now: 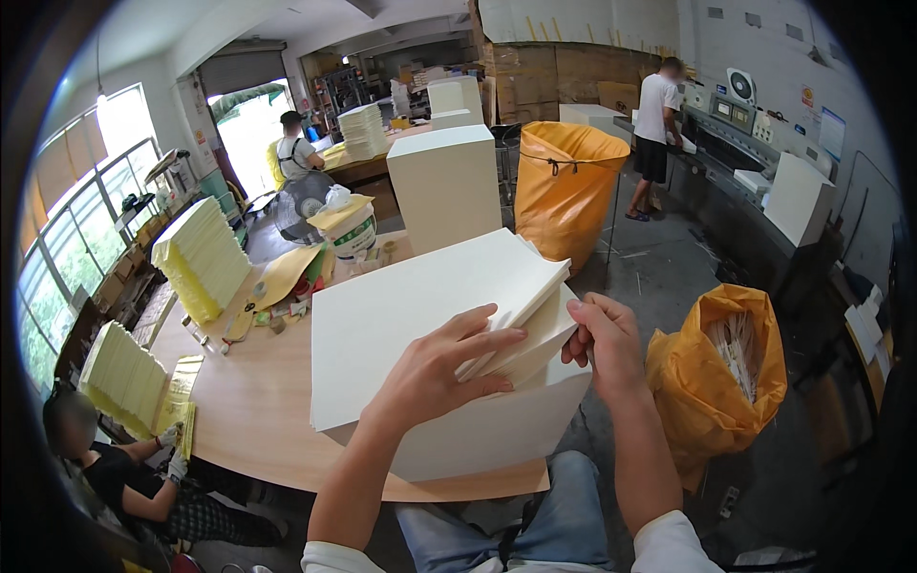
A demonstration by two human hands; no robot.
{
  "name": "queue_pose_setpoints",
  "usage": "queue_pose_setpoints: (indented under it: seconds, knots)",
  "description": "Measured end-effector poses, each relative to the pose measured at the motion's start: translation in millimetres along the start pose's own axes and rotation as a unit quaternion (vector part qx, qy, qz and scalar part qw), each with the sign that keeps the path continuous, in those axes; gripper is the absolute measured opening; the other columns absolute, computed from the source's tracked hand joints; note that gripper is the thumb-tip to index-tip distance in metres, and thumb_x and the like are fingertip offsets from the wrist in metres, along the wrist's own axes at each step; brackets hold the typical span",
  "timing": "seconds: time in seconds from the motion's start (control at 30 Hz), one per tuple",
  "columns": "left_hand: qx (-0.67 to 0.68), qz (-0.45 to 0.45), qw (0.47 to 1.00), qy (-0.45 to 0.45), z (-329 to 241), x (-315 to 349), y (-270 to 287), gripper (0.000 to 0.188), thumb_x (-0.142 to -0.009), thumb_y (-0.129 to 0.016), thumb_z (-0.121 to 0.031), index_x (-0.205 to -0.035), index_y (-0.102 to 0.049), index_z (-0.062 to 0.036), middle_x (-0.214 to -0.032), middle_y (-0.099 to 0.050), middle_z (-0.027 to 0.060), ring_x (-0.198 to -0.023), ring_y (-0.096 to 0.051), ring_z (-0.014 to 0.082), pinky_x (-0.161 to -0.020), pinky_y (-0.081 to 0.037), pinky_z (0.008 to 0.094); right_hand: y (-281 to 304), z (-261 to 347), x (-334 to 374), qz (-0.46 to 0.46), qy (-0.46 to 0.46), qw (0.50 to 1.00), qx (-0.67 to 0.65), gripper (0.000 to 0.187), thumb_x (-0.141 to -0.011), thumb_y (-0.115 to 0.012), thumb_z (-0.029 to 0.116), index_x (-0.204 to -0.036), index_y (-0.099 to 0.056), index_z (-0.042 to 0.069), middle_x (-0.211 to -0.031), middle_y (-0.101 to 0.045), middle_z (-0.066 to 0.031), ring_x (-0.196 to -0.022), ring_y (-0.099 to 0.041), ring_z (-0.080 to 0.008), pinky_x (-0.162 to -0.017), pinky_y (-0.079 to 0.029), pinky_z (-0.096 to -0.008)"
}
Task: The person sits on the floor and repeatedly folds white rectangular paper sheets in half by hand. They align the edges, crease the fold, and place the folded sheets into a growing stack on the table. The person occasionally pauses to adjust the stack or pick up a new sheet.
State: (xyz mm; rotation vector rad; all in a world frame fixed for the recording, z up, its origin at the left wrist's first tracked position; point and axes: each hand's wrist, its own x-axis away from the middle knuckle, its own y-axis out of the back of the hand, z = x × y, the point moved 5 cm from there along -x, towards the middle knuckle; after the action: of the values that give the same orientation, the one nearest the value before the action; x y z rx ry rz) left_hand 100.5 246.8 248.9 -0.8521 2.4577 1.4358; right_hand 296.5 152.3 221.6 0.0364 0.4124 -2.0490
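Note:
A tall stack of white paper sheets (pixel 411 296) stands at the front of the wooden table, right before me. Several upper sheets are bent up at the near right corner, their edges fanned into layers. Against these raised edges rests my left hand (pixel 439 368), its fingers spread and its thumb apart. My right hand (pixel 604 346) is closed in a pinch at the corner of the paper sheets (pixel 544 334) beneath the raised ones. The fingertips of this hand are partly hidden.
Beyond stands another tall white stack (pixel 444 191), with an orange sack (pixel 568 186) beside it. A second orange sack (pixel 716 382) of paper strips is at my right. Yellowish stacks (pixel 201 258), a white bucket (pixel 346 229) and a seated person (pixel 134 477) are leftward. Another person (pixel 656 124) stands by a machine.

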Motion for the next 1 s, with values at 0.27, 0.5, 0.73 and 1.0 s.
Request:
queue_pose_setpoints:
  seconds: [0.27,0.5,0.73,1.0]
  knots:
    - [0.029,0.005,0.999,0.019,-0.6,0.7,1.2,0.057,-0.083,-0.086,-0.016,-0.136,-0.071,-0.0294,-0.146,-0.062,0.017,-0.131,-0.063,0.0348,-0.103,-0.056,0.0427,5.8,2.7,3.0,0.027,0.016,0.998,0.061,0.042,-0.107,-0.057,0.038,-0.078,-0.06,0.009,-0.063,-0.057,0.0012,-0.055,-0.061,-0.0084,-0.049,-0.039,-0.022]
    - [-0.02,0.027,0.999,-0.017,-4.5,-4.0,0.1,0.047,-0.093,-0.077,-0.019,-0.138,-0.07,-0.0286,-0.146,-0.062,0.016,-0.129,-0.063,0.0349,-0.103,-0.054,0.0417,11.2,-2.6,2.3,0.025,0.042,0.997,0.062,0.056,-0.108,-0.05,0.055,-0.074,-0.049,0.011,-0.063,-0.058,-0.0056,-0.056,-0.063,-0.0162,-0.047,-0.04,-0.026]
    - [-0.03,0.042,0.999,-0.016,-2.5,-4.0,-0.2,0.049,-0.091,-0.078,-0.023,-0.139,-0.069,-0.0283,-0.148,-0.062,0.0137,-0.129,-0.063,0.0339,-0.104,-0.053,0.0421,13.5,-4.1,3.5,0.024,0.022,0.999,0.043,0.059,-0.107,-0.049,0.059,-0.074,-0.056,0.011,-0.064,-0.061,-0.0025,-0.057,-0.062,-0.0099,-0.051,-0.041,-0.023]
    - [-0.055,-0.012,0.997,-0.046,-9.4,-2.0,-1.2,0.043,-0.096,-0.069,-0.01,-0.136,-0.071,-0.0264,-0.15,-0.059,0.0174,-0.12,-0.069,0.0376,-0.098,-0.058,0.0436,10.0,-4.5,3.6,-0.008,0.093,0.978,0.188,0.051,-0.104,-0.062,0.046,-0.071,-0.05,0.009,-0.061,-0.054,-0.0013,-0.053,-0.057,-0.01,-0.047,-0.04,-0.025]
